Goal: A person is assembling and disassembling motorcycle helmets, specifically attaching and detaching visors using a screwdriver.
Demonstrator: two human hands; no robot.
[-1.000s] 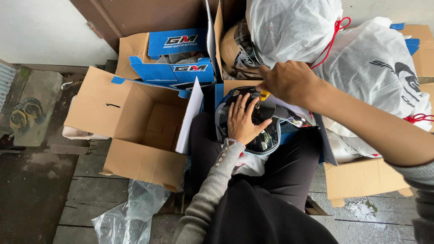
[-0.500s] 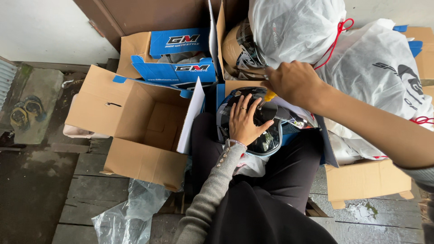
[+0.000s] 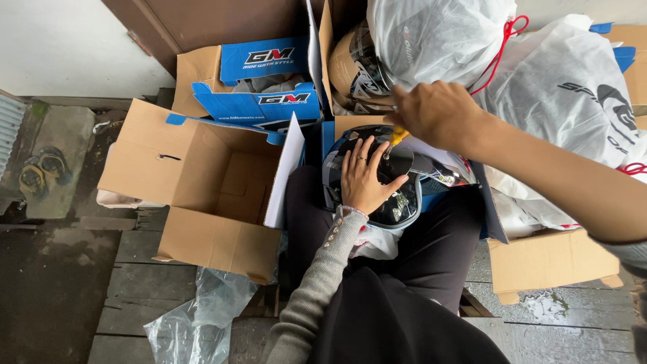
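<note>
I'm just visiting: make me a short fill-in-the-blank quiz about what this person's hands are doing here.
1. The left hand lies flat on a dark ____ on the person's lap.
2. The right hand holds a tool with a ____ handle.
3. The open cardboard box lies on the person's ____ side.

Missing words: helmet; yellow; left

Hemmed in on the lap: glossy black helmet [image 3: 397,182] boxed by white plastic-wrapped helmets [image 3: 552,87] close on the right and above. Open brown cardboard box [image 3: 202,182] with raised white flap just left, its hollow free for reaching. Blue-and-white cartons [image 3: 256,81] stacked behind. Crumpled clear plastic bag [image 3: 195,317] on the dark plank floor [image 3: 60,296]; open floor farther left.
</note>
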